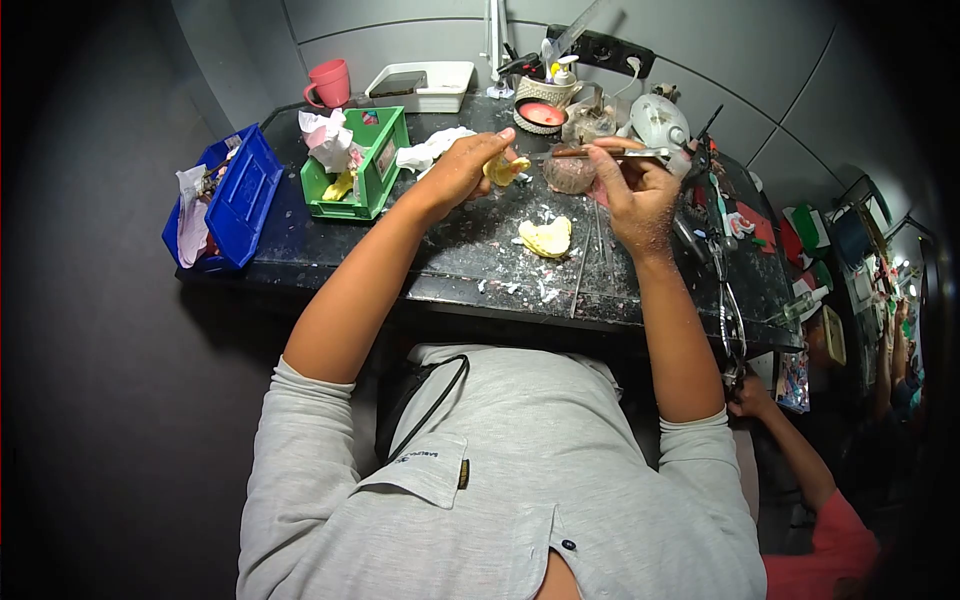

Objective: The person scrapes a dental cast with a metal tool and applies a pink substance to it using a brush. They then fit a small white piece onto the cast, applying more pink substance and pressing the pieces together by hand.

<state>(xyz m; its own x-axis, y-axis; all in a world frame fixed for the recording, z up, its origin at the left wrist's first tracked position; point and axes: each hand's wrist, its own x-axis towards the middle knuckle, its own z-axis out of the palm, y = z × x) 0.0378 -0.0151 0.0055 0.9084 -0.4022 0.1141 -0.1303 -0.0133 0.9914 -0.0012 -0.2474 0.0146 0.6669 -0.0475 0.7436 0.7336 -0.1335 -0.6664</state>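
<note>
Over the desk, the yellow bit is pinched in the L hand, just left of the tool in the R hand. The tool lies side to side, abt. flat, tip aimed at the yellow bit; can't tell if they touch. R grip is pressed together on the tool, & a yellow lump sits below on the desk, btwn. both arms.
</note>
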